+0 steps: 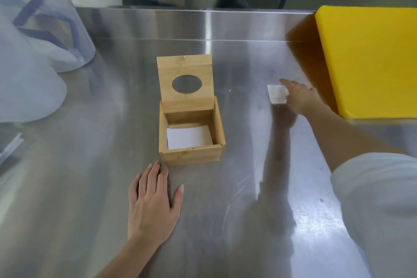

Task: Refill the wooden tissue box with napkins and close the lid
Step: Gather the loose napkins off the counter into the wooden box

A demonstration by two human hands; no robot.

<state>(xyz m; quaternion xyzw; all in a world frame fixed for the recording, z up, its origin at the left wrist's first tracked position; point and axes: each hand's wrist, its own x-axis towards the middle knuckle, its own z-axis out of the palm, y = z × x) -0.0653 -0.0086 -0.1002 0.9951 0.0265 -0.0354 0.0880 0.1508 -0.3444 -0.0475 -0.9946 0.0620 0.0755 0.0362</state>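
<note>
box partly filled, lid up
the right hand [299,96], fingers spread, reaches a napkin [277,94] on the counter [248,187]; left hand [153,203] lies flat beside the wooden box [191,135]; closing remains.

A yellow board [370,61] was placed far right on the steel table [225,221]; translucent plastic containers [38,36] were placed far left.

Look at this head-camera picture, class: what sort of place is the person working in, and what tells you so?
Probably a commercial kitchen or food-service prep area. The work surface is a stainless steel counter, a thick yellow cutting board lies at the right, and a wooden tissue box is being refilled with napkins.
</note>
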